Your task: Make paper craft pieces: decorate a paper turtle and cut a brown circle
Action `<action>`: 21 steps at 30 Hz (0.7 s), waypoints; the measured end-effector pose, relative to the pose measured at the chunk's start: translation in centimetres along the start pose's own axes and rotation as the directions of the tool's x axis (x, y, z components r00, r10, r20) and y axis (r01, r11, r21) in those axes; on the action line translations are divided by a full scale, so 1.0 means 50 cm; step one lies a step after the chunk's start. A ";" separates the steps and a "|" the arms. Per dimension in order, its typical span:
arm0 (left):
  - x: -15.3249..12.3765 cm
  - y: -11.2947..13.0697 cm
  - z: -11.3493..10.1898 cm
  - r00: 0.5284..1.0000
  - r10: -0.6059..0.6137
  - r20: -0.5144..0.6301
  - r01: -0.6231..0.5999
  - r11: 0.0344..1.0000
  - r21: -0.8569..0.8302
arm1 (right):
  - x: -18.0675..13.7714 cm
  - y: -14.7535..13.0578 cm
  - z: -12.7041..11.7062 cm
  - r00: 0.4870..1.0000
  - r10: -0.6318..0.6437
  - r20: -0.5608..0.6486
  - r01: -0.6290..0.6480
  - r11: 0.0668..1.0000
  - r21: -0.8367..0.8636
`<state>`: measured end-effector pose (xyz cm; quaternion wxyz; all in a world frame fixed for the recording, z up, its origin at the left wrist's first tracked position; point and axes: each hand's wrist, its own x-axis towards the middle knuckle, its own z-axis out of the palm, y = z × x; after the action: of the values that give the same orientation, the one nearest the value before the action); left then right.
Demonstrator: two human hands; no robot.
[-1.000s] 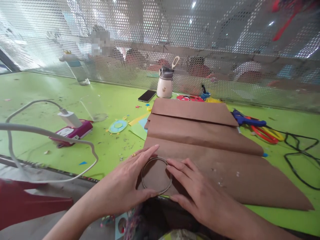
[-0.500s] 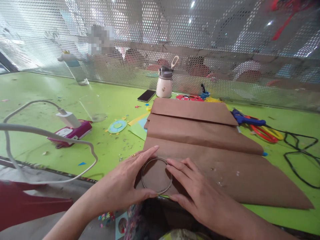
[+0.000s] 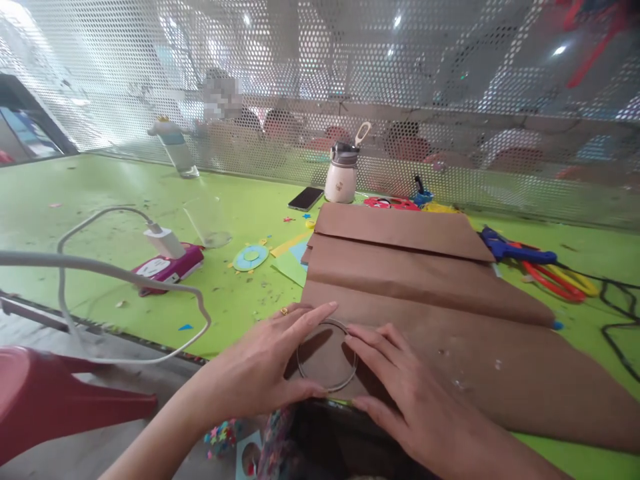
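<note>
A thin greyish ring lies on the brown kraft paper, close to the table's near edge. My left hand curves round its left side, with index finger and thumb along the rim. On the other side my right hand has its fingertips against the ring's right edge and its thumb lower down. Between them the two hands hold the ring. Brown paper shows through its middle. The paper is creased, with folded layers at its far end.
On the green table stand a white bottle and a clear cup. A phone, a purple power adapter with a white cable, and a blue glue gun lie about. A red stool is lower left.
The view has swung slightly left, so the table's things appear further right. Both hands keep the same hold around the ring.
</note>
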<state>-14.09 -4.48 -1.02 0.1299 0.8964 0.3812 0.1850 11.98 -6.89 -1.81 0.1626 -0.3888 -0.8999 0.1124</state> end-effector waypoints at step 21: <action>-0.003 -0.008 0.006 0.996 -0.055 0.073 0.059 0.997 -0.042 | -0.006 0.010 0.015 1.000 0.020 -0.008 -0.020 0.999 0.034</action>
<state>-14.31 -4.38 -1.47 0.1683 0.8882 0.3975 0.1571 12.23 -6.83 -2.72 0.1720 -0.3953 -0.8932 0.1278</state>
